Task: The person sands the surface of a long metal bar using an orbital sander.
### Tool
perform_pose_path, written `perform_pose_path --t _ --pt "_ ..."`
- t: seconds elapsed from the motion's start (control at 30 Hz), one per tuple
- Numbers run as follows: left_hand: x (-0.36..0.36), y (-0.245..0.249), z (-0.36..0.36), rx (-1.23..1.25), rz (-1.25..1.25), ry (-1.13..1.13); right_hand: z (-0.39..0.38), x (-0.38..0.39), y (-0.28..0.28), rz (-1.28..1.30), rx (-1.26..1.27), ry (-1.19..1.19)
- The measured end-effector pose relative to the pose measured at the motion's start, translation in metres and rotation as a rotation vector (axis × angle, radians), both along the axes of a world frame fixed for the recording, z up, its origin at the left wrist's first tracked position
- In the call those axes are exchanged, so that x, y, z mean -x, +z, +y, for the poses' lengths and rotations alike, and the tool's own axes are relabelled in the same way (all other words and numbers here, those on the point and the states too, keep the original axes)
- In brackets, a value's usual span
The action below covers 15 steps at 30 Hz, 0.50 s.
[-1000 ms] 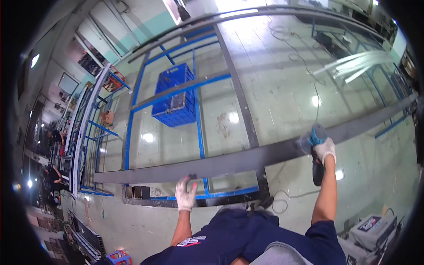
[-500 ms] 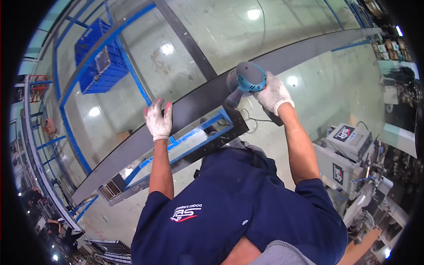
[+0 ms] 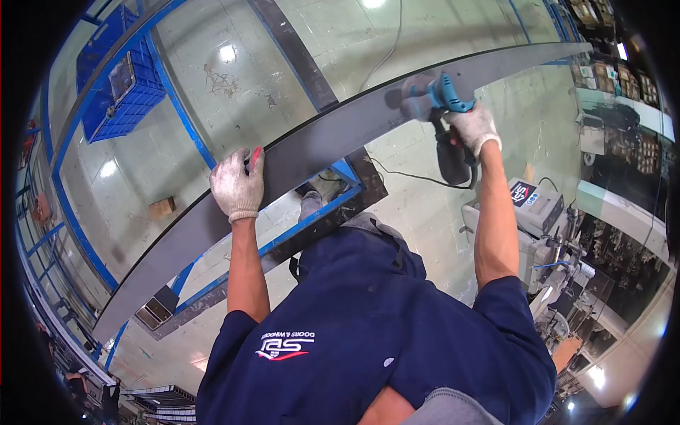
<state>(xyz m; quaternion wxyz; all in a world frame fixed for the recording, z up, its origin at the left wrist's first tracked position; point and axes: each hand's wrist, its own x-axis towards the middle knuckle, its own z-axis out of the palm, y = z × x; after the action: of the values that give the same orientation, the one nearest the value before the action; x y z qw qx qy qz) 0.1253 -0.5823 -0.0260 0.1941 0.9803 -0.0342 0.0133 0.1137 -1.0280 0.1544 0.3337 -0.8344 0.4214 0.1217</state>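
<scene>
A long grey profile (image 3: pixel 304 150) runs across the view from lower left to upper right, appearing curved through the lens. My left hand (image 3: pixel 237 185), in a white knit glove with red on a fingertip, holds the profile left of its middle, fingers curled over the far edge. My right hand (image 3: pixel 474 127), gloved too, is closed round a teal orbital sander (image 3: pixel 445 94). The sander's pad end lies over the profile's face; whether it touches is hard to tell. A dark dust bag (image 3: pixel 453 157) hangs from the sander on my side.
Under the profile stands a blue and black metal frame (image 3: pixel 283 244). A blue crate (image 3: pixel 131 92) is at the far left behind blue rails. A cord (image 3: pixel 411 178) trails below the sander. To the right is a grey machine (image 3: pixel 535 205); a small brown block (image 3: pixel 162 207) lies on the floor.
The sander has moved right along the profile and turned, showing more of its dust bag. My left hand's fingers, straighter before, now curl over the edge. The whole view has shifted.
</scene>
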Motion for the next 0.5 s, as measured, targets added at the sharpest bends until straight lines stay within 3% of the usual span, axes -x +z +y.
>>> perform_pose_path --t 0.13,0.4,0.5 --pt "0.0 -0.009 0.0 0.012 -0.069 0.0 0.014 0.012 -0.018 -0.033 0.022 0.082" --pt "0.0 -0.005 0.0 -0.017 0.011 0.018 -0.027 -0.003 -0.019 -0.035 0.052 -0.109" --pt "-0.001 -0.005 -0.002 -0.021 -0.001 0.029 -0.037 -0.004 -0.023 0.011 0.017 -0.073"
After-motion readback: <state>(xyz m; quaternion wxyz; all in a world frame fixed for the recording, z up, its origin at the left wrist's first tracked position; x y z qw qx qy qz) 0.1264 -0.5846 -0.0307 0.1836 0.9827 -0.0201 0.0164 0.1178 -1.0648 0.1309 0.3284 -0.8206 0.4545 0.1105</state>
